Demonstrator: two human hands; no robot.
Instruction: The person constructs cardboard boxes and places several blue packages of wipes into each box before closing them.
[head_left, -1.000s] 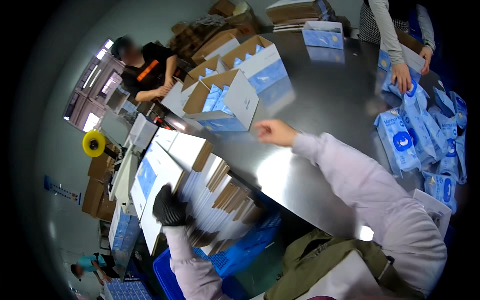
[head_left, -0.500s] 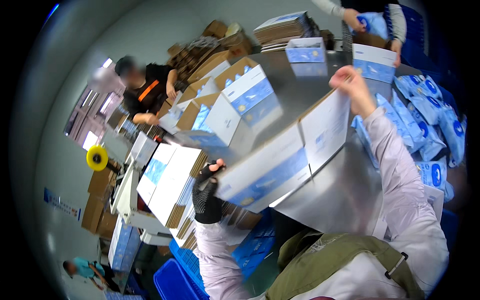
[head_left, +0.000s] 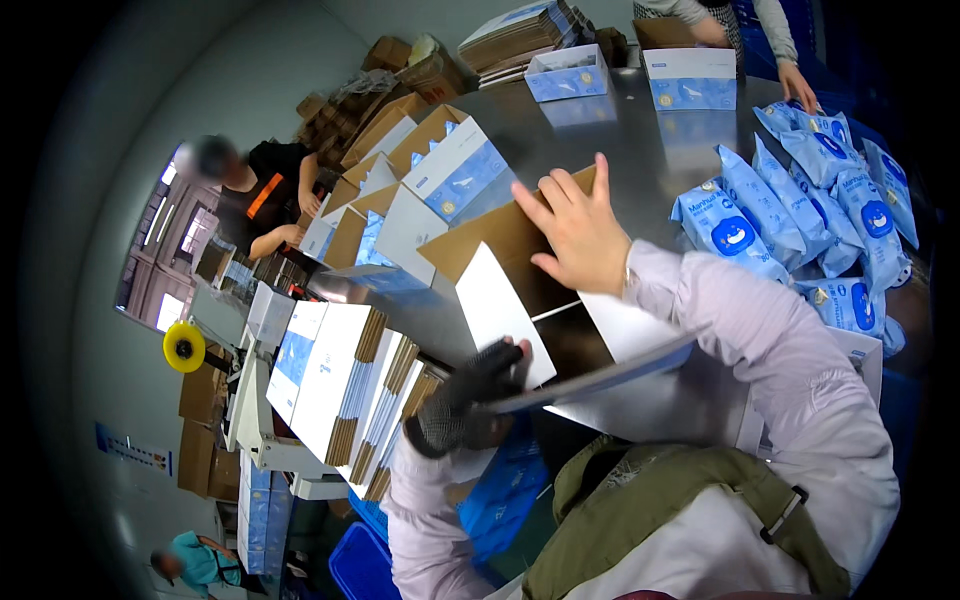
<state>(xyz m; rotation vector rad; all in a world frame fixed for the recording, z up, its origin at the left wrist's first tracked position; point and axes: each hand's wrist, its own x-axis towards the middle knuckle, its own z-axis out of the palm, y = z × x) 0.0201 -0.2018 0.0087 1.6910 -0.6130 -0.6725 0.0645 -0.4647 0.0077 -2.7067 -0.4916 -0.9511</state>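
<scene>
A white and blue cardboard carton (head_left: 505,315), brown on its inside, stands opened into a box shape in front of me, with white flaps at its side. My left hand (head_left: 462,398), in a dark fingerless glove, grips the carton's near left corner; some of its fingers are hidden behind the near wall. Bare and with fingers spread, my right hand (head_left: 588,235) reaches over the carton's far right side, its palm against or just above the cardboard. Whether it presses there I cannot tell.
Flat cartons (head_left: 335,375) are stacked at left beside a tape machine with a yellow roll (head_left: 184,346). Filled cartons (head_left: 455,175) stand beyond. Blue soft packs (head_left: 735,235) lie at right on the metal table (head_left: 640,150). One co-worker (head_left: 265,205) works at left, another's hand (head_left: 797,88) touches packs.
The carton has gone from a flat, stretched-out sheet to an opened box. My right hand has moved left and down, its fingers now spread. The far-right co-worker's hand has let go of a pack.
</scene>
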